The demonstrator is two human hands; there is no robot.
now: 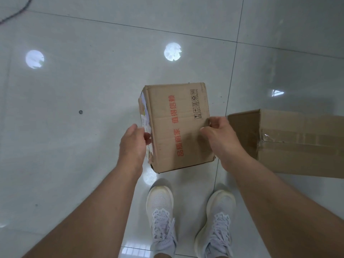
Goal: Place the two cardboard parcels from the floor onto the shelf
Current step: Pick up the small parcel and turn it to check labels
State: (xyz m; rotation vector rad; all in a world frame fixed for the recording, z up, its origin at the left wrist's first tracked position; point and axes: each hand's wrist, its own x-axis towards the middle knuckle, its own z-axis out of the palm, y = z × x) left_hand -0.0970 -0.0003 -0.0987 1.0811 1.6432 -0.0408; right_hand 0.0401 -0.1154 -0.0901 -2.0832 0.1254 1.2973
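Note:
A small brown cardboard parcel with red printed characters and a white label on its left side is in the middle of the view, above the tiled floor. My left hand presses against its left side, fingers curled around the edge. My right hand grips its right edge, thumb on the top face. A larger cardboard parcel, sealed with clear tape, lies on the floor to the right, cut off by the frame edge. No shelf is in view.
Glossy pale floor tiles with bright round light reflections fill the view. My two white shoes stand just below the small parcel. A dark cable curves across the far left corner.

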